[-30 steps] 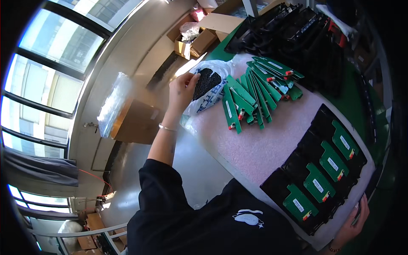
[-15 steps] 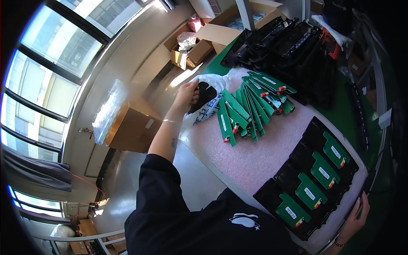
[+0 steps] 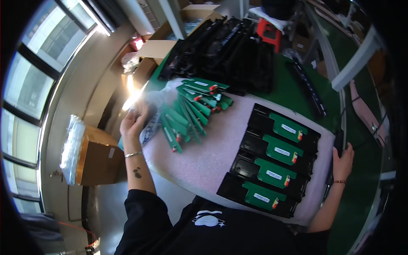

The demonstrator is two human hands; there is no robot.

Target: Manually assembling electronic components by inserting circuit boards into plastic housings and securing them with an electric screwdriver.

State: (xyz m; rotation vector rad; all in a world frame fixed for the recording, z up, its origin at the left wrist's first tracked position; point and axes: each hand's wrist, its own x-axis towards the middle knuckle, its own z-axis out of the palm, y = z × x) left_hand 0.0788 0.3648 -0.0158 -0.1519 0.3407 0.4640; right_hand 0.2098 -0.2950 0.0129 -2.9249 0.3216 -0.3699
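My left hand (image 3: 134, 122) is at the left edge of the foam-covered work surface, beside a clear plastic bag (image 3: 149, 131). Its fingers are curled together, and blur hides what is in them. A fanned pile of green circuit boards (image 3: 189, 111) with red-and-white connectors lies just right of the bag. Several black plastic housings (image 3: 233, 185) stand in a row on the pink foam, each with a green board (image 3: 276, 173) on it. At the right edge my right hand (image 3: 343, 163) is wrapped round a dark, stick-shaped tool (image 3: 338, 139), partly hidden by the fingers.
Long black plastic frames (image 3: 221, 46) are heaped behind the foam sheet (image 3: 204, 165). A black strip (image 3: 307, 87) lies on the green mat at the right. Cardboard boxes stand at the back and on the left (image 3: 100, 159). A red stool (image 3: 269, 36) is at the back.
The view has swung to the right. My left hand has come away from the bag's mouth toward me; the black thing seen by it is no longer visible. The dark tool now shows at my right hand.
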